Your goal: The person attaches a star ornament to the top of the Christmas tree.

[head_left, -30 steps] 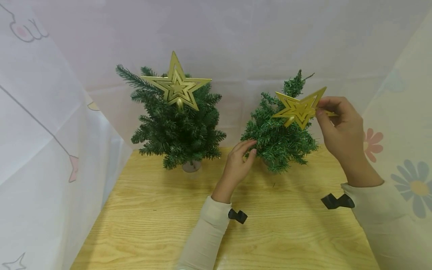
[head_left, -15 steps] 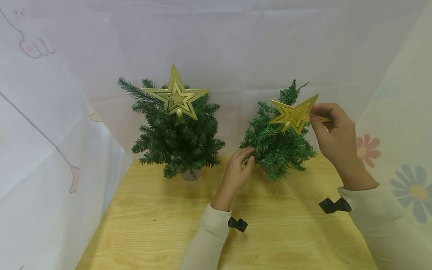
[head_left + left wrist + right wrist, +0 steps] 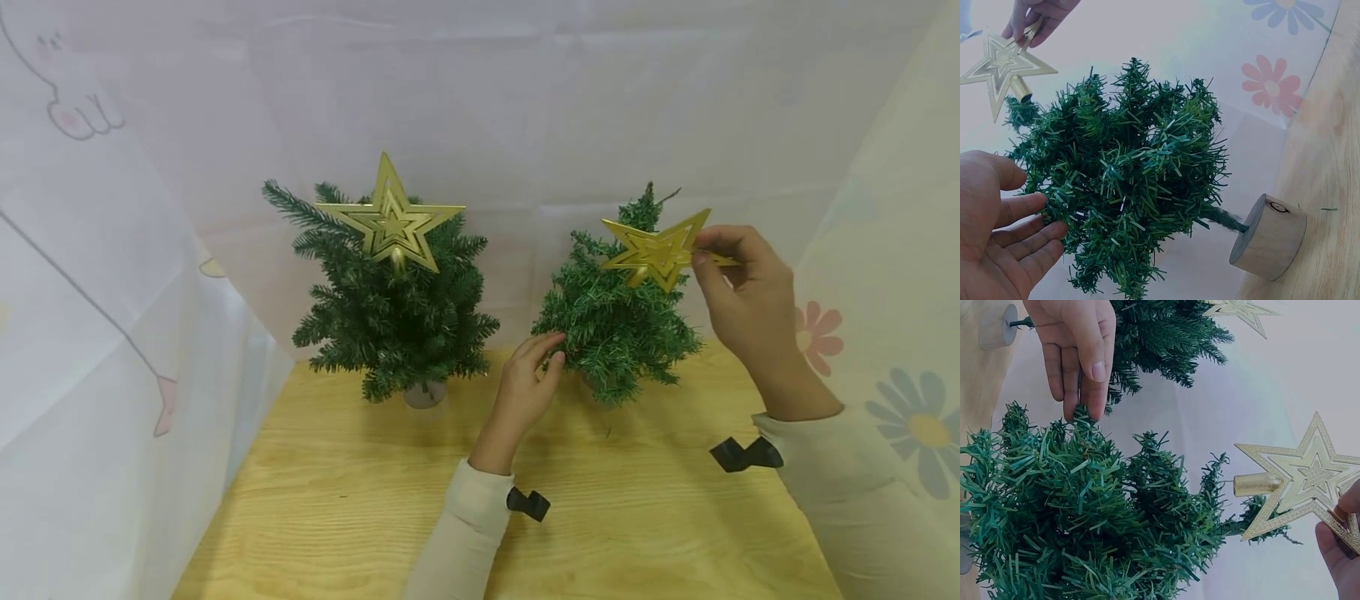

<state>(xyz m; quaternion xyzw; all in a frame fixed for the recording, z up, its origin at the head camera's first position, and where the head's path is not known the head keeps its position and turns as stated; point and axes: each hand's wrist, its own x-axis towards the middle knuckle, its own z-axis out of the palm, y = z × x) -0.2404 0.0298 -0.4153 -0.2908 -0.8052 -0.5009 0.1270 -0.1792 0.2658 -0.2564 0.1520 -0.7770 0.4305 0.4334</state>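
Observation:
My right hand (image 3: 750,304) pinches one point of a gold star tree topper (image 3: 656,252) between thumb and fingers. The star hovers in front of the upper part of the right small Christmas tree (image 3: 618,333), and its hollow tube (image 3: 1254,485) points toward the tree in the right wrist view. My left hand (image 3: 525,383) is at the tree's left side, its fairly straight fingertips at the outer branches (image 3: 1082,422). A round wooden base (image 3: 1269,237) supports this tree. Bare twigs stick up at its tip (image 3: 651,200).
To the left stands another small Christmas tree (image 3: 397,325) with a gold star (image 3: 393,223) at its top. Both trees are on a wooden table (image 3: 360,500). Printed fabric (image 3: 510,100) hangs behind and at both sides.
The whole head view has shifted, so the trees and hands appear lower. My right hand and the star have moved slightly left; the left hand stays beside the tree.

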